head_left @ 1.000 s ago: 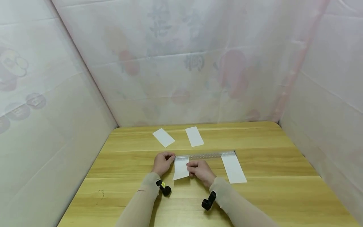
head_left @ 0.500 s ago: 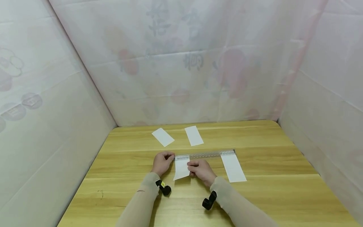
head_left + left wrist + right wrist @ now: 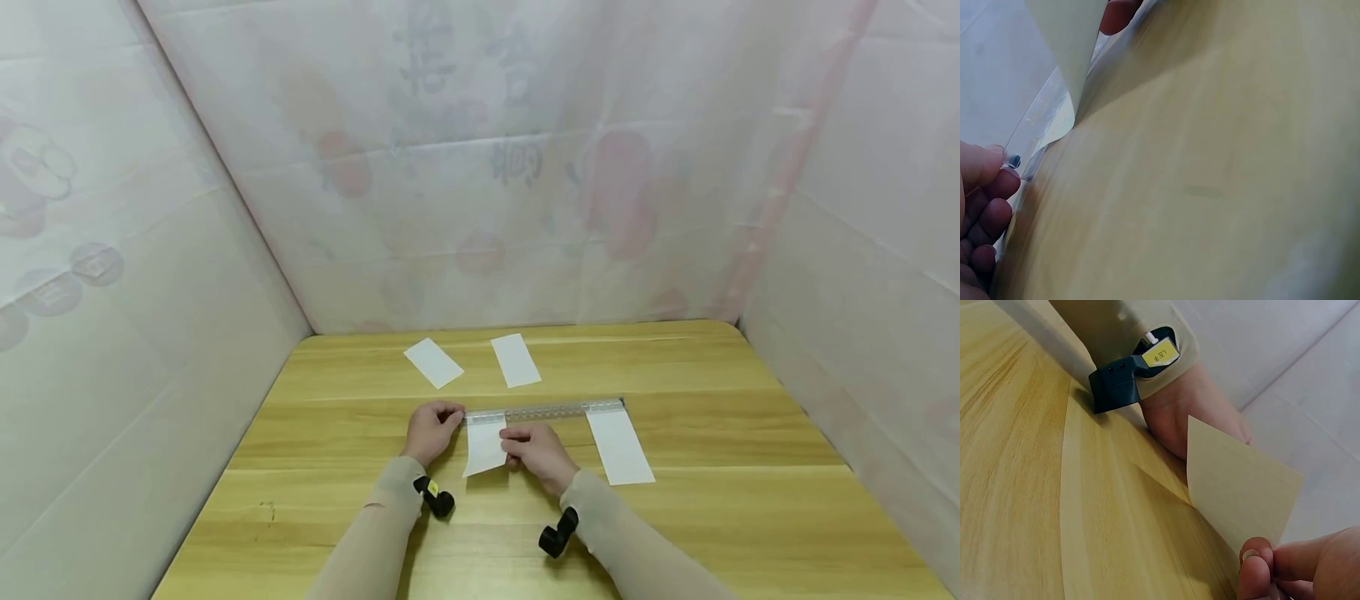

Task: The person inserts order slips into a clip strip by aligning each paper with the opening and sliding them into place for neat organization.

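Observation:
A clear plastic strip [image 3: 547, 412] lies across the wooden table, running left to right. My left hand [image 3: 431, 433] pinches its left end between thumb and forefinger, and the left wrist view shows a small dark spot on the strip [image 3: 1035, 122] beside the thumb. A white paper slip [image 3: 485, 446] has its top edge at the strip, near that end. My right hand [image 3: 536, 454] pinches the slip's right edge, and its lower part curves up off the table in the right wrist view. Another white slip [image 3: 620, 446] hangs from the strip's right end, flat on the wood.
Two loose white slips, one tilted [image 3: 434, 363] and one more upright [image 3: 516, 361], lie behind the strip toward the table's [image 3: 750, 517] back edge. Pale printed cloth [image 3: 480, 208] walls in the back and both sides. A black wrist camera [image 3: 558, 533] sits on each sleeve.
My right hand and the slip it pinches have shifted slightly to the right along the strip. The left hand keeps its grip at the strip's end.

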Tool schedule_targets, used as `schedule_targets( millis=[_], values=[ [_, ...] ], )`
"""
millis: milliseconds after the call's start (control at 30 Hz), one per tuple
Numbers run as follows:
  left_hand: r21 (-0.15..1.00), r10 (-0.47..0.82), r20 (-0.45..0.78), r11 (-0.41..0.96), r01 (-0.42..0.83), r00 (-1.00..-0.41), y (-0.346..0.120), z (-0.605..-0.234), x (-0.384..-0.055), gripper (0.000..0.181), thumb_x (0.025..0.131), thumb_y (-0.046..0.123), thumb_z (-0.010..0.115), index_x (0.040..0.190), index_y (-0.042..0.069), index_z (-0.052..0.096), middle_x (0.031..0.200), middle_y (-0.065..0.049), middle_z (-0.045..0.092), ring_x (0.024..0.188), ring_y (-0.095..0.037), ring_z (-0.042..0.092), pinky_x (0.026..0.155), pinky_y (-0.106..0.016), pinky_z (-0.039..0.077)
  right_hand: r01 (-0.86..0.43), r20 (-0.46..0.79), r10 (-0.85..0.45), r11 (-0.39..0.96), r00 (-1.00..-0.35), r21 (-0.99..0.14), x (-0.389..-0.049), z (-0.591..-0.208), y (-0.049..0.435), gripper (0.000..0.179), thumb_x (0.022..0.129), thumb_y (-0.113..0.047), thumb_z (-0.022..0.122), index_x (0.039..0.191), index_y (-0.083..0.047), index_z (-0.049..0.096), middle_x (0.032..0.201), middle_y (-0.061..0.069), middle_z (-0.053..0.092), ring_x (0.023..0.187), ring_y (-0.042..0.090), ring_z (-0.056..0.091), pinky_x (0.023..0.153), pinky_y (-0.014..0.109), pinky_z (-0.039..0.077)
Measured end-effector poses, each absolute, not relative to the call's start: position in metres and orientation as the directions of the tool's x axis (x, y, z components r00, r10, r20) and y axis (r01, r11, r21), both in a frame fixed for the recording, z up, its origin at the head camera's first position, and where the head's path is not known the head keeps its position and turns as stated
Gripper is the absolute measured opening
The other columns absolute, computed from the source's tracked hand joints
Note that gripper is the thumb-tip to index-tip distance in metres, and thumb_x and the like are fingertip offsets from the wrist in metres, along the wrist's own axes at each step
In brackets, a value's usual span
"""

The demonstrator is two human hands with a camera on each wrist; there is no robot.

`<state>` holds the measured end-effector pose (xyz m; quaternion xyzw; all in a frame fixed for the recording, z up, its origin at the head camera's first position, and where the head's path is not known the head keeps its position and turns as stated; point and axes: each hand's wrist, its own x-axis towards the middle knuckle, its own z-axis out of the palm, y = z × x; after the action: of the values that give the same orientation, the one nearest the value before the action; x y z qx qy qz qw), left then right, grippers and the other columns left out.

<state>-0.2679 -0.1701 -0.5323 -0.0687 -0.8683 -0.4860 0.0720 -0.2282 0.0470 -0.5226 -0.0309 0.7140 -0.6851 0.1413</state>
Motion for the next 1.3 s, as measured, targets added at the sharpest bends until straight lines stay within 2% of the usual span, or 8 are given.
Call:
schedule_targets(
  millis=[267,600,1300],
  values=[
    [0.838,0.055,0.190,0.511,0.191,-0.980,-0.170,-0.533,-0.269,0.012,0.093,0.015,0.065,0.099,0.010,0.075,0.094,0.001,0.069,0.087,-0.015,0.062,0.078,-0.034,0.051,0.158,-0.167,-0.223,0.059,-0.960,-0.986,-0.229,-0.519,0.049,0.027,0.092,0.001,0.059,0.118,0.011,0.061,0.101,0.018,0.063,0.067,0.015,0.059,0.065,0.030,0.052],
    [0.835,0.060,0.199,0.512,0.201,-0.978,-0.168,-0.529,-0.268,0.013,0.093,0.016,0.065,0.099,0.011,0.075,0.093,0.001,0.069,0.085,-0.014,0.061,0.077,-0.033,0.050,0.156,-0.166,-0.204,0.066,-0.965,-0.986,-0.229,-0.521,0.055,0.029,0.092,0.000,0.061,0.119,0.010,0.061,0.106,0.019,0.063,0.071,0.017,0.060,0.068,0.032,0.053],
    [0.824,0.060,0.208,0.527,0.208,-0.976,-0.170,-0.531,-0.268,0.012,0.093,0.016,0.066,0.098,0.011,0.075,0.093,0.001,0.070,0.086,-0.014,0.062,0.077,-0.032,0.051,0.196,-0.203,-0.169,0.059,-0.964,-0.979,-0.228,-0.519,0.058,0.025,0.092,0.002,0.060,0.116,0.009,0.064,0.102,0.017,0.064,0.070,0.016,0.059,0.066,0.030,0.052]
  ],
)
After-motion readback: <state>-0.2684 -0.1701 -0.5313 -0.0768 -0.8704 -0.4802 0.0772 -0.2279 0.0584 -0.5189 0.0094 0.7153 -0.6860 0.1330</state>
